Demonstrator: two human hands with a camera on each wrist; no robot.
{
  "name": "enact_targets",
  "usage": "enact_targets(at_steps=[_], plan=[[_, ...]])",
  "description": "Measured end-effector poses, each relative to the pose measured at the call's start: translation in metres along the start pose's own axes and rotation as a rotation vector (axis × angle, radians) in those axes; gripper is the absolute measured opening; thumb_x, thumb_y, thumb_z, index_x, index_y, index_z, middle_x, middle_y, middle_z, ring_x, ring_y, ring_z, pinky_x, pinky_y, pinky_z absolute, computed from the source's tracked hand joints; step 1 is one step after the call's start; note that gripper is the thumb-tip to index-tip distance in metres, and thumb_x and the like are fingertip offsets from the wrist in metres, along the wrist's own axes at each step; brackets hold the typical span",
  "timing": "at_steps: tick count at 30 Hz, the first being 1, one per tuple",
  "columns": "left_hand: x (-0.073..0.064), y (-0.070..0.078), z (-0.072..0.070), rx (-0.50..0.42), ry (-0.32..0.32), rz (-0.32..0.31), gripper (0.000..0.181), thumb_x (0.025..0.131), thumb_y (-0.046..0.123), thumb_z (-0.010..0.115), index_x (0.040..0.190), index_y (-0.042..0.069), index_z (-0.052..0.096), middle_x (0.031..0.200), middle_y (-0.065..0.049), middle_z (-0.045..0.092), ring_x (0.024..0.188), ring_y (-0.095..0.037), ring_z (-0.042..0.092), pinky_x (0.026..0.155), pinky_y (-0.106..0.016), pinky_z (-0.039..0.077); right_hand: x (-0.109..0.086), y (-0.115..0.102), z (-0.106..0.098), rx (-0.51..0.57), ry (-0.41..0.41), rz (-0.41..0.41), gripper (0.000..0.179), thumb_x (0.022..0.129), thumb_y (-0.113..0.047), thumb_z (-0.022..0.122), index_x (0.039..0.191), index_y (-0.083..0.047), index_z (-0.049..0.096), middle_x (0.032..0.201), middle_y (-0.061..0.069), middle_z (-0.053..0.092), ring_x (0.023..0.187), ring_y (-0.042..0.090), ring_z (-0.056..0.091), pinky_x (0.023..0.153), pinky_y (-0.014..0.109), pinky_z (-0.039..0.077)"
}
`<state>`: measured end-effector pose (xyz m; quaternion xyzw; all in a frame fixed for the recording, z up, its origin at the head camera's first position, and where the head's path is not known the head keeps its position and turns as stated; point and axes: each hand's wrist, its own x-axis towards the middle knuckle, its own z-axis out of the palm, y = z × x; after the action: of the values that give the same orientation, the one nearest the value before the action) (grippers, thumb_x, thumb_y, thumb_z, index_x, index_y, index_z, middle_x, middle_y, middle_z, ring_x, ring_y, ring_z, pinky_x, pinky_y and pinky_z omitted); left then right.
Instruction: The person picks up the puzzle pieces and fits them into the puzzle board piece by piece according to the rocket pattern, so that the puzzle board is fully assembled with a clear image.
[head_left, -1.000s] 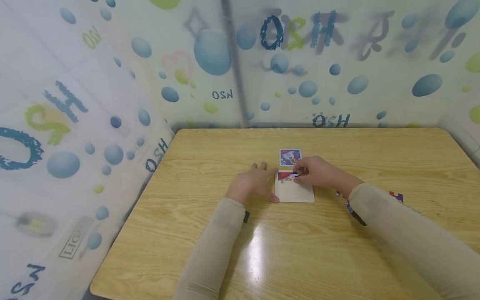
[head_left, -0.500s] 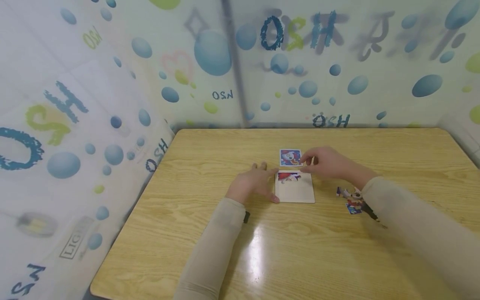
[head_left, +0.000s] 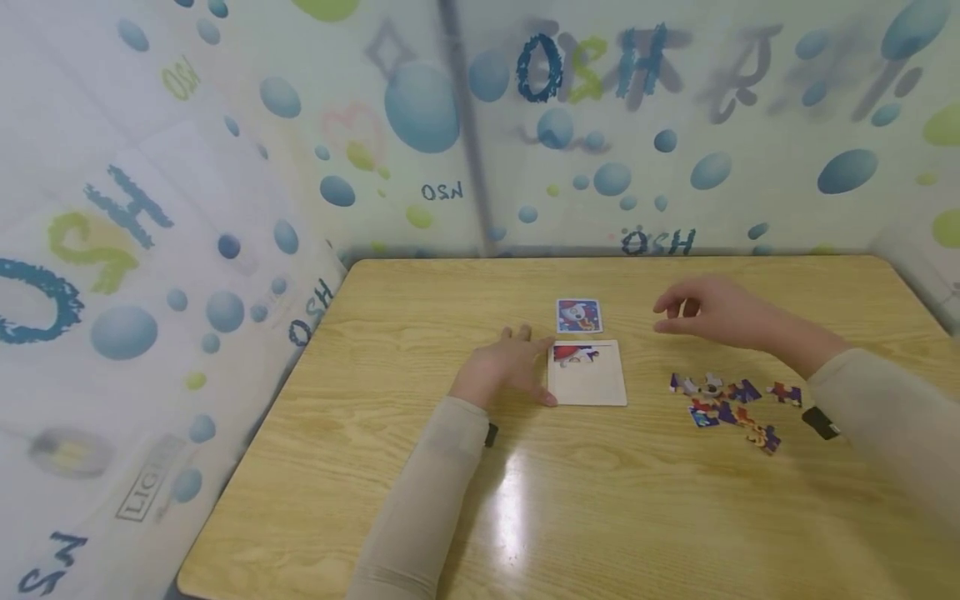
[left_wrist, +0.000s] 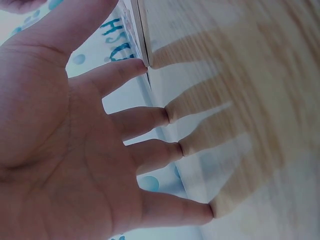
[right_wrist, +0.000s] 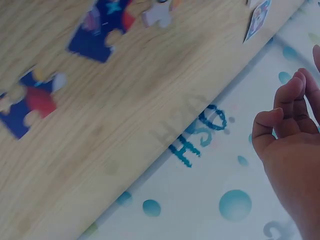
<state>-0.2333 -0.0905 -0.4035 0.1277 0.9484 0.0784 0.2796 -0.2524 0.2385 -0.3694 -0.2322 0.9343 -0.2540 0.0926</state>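
A pale square puzzle board (head_left: pixel 588 385) lies on the table with a few joined jigsaw pieces (head_left: pixel 572 354) in its upper left corner. At its left edge my left hand (head_left: pixel 504 367) rests with fingers spread. The left wrist view shows straight fingertips on the tabletop, one right at the edge of the board (left_wrist: pixel 142 35). My right hand (head_left: pixel 712 312) hovers over the table, right of the board, fingers loosely bent and nothing visible between them. Below it lie several loose jigsaw pieces (head_left: pixel 742 392); the right wrist view shows a blue-and-red piece (right_wrist: pixel 37 102) among them.
Just beyond the board lies a small square picture card (head_left: pixel 579 317). The wooden table (head_left: pixel 420 300) meets a wall sheet (head_left: pixel 525 167) printed with bubbles and lettering along its far edge. A dark wrist strap (head_left: pixel 821 422) shows at my right sleeve.
My right hand has lifted away from the board's upper part and moved right, uncovering the joined pieces and the loose ones. My left hand stays in place.
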Motion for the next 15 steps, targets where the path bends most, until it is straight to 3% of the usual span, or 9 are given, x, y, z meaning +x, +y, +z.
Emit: enact_targets(at_steps=[8,15], plan=[[0.0,-0.003,0.002,0.014,0.01,0.014,0.108,0.084,0.064,0.083,0.17,0.042,0.021,0.182,-0.007,0.003,0.169,-0.038,0.0,0.125,-0.078,0.025,-0.034,0.02,-0.002,0.014,0.024,0.036,0.033,0.1,-0.029,0.076,0.124,-0.006,0.075,0.102,0.001,0.073,0.078,0.006,0.061,0.064,0.026,0.051],[-0.002,-0.002,0.001,0.01,0.01,0.014,0.107,0.084,0.063,0.083,0.17,0.041,0.022,0.182,-0.008,0.003,0.169,-0.038,0.001,0.125,-0.078,0.025,-0.058,0.038,0.002,0.001,0.019,0.091,0.039,0.1,-0.033,0.076,0.127,-0.005,0.074,0.102,-0.001,0.072,0.077,0.004,0.057,0.062,0.025,0.05]])
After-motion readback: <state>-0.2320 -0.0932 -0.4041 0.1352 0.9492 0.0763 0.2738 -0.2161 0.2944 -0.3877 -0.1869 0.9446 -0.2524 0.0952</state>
